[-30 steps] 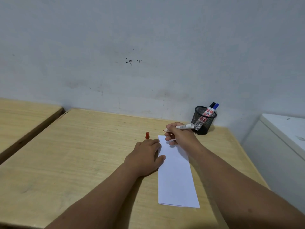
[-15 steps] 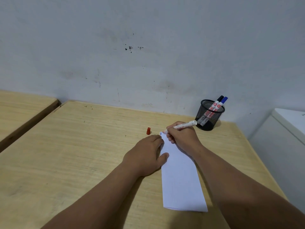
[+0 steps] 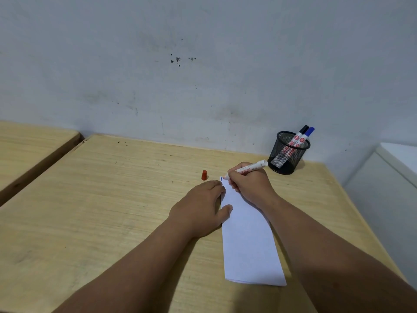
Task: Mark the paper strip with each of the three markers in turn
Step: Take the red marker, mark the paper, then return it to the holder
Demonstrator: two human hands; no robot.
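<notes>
A white paper strip (image 3: 248, 240) lies lengthwise on the wooden desk (image 3: 112, 211). My left hand (image 3: 200, 206) rests flat on its left edge and pins it down. My right hand (image 3: 249, 184) grips an uncapped red marker (image 3: 250, 169), whose tip touches the strip's far left corner beside a short blue mark (image 3: 221, 178). The marker's red cap (image 3: 204, 175) stands on the desk just left of the strip. A black-capped marker (image 3: 301, 133) and a blue-capped marker (image 3: 308, 134) stand in the black mesh cup (image 3: 287, 154).
The mesh cup sits at the desk's far right, close to the grey wall (image 3: 203, 75). A second wooden desk (image 3: 29, 150) adjoins on the left across a gap. A white cabinet (image 3: 392, 177) stands to the right of the desk.
My right hand has lowered the marker so its tip now touches the strip's far corner. The view has shifted a little; my left hand stays on the paper.
</notes>
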